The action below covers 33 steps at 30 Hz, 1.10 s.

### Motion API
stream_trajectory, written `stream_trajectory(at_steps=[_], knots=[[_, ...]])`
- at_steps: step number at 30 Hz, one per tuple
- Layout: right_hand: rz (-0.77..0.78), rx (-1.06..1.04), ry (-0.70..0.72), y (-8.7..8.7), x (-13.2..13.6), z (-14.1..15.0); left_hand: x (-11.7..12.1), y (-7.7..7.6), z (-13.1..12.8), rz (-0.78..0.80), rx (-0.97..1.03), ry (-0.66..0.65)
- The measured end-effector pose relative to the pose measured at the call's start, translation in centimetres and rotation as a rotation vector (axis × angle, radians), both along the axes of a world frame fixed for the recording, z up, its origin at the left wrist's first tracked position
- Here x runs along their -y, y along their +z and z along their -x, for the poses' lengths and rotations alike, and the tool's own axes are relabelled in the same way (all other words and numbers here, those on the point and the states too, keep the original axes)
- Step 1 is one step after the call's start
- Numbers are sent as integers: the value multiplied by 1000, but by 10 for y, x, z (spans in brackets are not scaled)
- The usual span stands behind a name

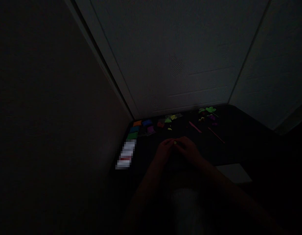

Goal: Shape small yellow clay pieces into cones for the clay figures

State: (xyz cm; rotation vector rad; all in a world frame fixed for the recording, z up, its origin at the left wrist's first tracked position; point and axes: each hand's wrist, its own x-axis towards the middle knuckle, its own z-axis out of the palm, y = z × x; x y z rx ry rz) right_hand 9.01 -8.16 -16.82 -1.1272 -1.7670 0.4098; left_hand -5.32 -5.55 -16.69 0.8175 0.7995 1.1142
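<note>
I have both hands together over the dark tabletop, the left hand and the right hand nearly meeting at the fingertips. Between them sits a small, pale yellow, rounded piece that looks like soft modelling clay. The fingers are drawn in narrow around it, though the light is so poor that I cannot tell which hand bears its weight, or whether both do.

I judge the step in hand to be finger-shaping of that little piece — rolling or pinching it. From here, the next move calls for light, even pressure from both sides and steady wrists, since something so small could flatten or slip out of my fingers.

Just beyond the hands lies a loose yellow scrap, with a light green packet farther back. Off to the right I have a flat pink tool and a thin reddish stick, both lying untouched. The bright green flower-like shape is at the far edge — well apart from my fingers. An orange packet and a darker green packet lie on the left.
</note>
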Motion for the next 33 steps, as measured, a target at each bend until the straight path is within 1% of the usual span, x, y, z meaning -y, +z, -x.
stream_trajectory(at_steps=[10,21,33], knots=[[-5,-7,-11,-2,0,0,4,6,-1,14,-5,-52],[0,3,14,-1,1,1,2,2,0,15,-40,-65],[1,-7,-2,0,1,1,3,6,0,26,11,-72]])
